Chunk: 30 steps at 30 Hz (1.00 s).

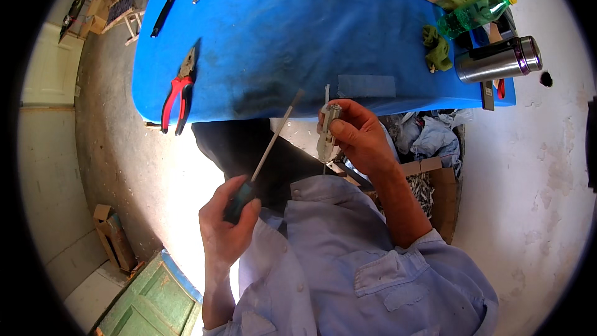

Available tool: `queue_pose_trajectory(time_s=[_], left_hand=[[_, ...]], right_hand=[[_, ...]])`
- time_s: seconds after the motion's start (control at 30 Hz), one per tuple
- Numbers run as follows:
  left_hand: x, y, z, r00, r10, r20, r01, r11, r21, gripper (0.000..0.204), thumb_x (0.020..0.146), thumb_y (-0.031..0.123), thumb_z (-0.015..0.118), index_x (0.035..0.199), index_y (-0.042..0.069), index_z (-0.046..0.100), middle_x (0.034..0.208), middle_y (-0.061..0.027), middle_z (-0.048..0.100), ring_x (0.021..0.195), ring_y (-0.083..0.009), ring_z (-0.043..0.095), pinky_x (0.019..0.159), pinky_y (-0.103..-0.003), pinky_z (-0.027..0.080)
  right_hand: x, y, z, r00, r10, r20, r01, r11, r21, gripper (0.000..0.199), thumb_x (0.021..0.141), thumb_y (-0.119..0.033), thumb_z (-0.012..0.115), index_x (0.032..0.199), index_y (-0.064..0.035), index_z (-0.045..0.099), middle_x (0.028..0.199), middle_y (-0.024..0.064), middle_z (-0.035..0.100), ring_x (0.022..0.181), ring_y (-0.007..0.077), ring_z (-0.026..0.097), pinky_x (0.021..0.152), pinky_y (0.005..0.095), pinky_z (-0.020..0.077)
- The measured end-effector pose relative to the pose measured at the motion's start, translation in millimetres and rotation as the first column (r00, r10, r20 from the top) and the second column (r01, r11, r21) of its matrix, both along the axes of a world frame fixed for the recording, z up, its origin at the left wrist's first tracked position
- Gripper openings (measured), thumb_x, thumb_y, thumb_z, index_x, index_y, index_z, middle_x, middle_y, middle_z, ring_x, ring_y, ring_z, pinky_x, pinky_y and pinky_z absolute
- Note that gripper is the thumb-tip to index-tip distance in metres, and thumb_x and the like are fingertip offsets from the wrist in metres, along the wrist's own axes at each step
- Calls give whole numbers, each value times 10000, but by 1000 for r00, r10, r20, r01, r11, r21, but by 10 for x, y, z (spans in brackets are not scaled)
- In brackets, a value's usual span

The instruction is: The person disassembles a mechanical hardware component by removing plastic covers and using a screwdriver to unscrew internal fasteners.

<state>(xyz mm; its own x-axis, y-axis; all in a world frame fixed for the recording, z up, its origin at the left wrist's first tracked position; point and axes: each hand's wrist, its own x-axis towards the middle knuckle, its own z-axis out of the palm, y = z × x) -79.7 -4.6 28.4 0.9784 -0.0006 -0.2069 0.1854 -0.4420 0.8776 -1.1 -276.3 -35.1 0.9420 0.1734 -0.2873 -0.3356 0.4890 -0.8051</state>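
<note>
while the left hand point(225, 224) closes its grip on a screwdriver point(267, 149) handle, shaft angled up toward the blue desk point(280, 37), the right hand point(357, 137) pinches a small pale fitting point(328, 129) just below the desk edge; red pliers point(179, 90) lie well apart.

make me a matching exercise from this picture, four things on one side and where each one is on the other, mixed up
Things:
1. screwdriver
2. pliers
3. green bottle
4. small grey part

Places:
A. lying at the blue table's left front edge
B. pinched in the right hand
C. gripped in the left hand
D. lying at the table's far right

Pairs: 1-C, 2-A, 3-D, 4-B
</note>
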Motion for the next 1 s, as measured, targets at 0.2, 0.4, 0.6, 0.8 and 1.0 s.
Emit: queue_pose_trajectory(time_s=[0.2, 0.4, 0.6, 0.8, 1.0], left_hand=[[-21, 8, -68, 998, 25, -60, -27, 999, -30, 355, 885, 73, 714, 1220, -22, 643, 907, -46, 698, 793, -80, 620, 711, -209, 483], [50, -49, -30, 998, 11, -54, -14, 998, -65, 367, 895, 96, 713, 1234, -21, 637, 922, -52, 698, 810, -99, 630, 733, -227, 491], [261, -182, -60, 996, 77, -36, -78, 997, -8, 377, 902, 117, 701, 1249, -14, 633, 925, -73, 699, 823, -111, 640, 755, -246, 503], [845, -116, -278, 945, -44, 323, -49, 960, 275, 379, 909, 120, 693, 1261, -12, 637, 962, -132, 721, 875, -197, 693, 799, -318, 544], [1516, -157, -286, 848, -174, 500, -132, 845, 518, 333, 904, 97, 687, 1222, 2, 657, 1152, -236, 694, 1018, -376, 703, 884, -425, 560]], right_hand=[[-16, 11, -19, 998, -27, 56, 27, 1000, 7, 263, 915, -48, 662, 1176, -27, 638, 1031, 50, 698, 948, 140, 653, 849, 315, 532], [-32, 12, -51, 996, -47, 77, 45, 998, 37, 287, 933, -100, 710, 1198, -41, 616, 1056, 74, 669, 973, 166, 640, 812, 292, 522], [-51, 34, -123, 995, -96, 38, 95, 995, 27, 254, 934, -102, 712, 1170, -50, 635, 1045, 60, 675, 955, 160, 650, 806, 297, 532], [-68, 40, -61, 986, -165, -26, 166, 984, 67, 232, 952, -101, 688, 1174, -60, 636, 1045, 49, 681, 939, 158, 662, 798, 304, 546], [-74, 106, -59, 974, -215, -71, 219, 974, 57, 238, 962, -100, 682, 1193, -61, 644, 1022, 23, 683, 889, 123, 659, 762, 281, 546]])
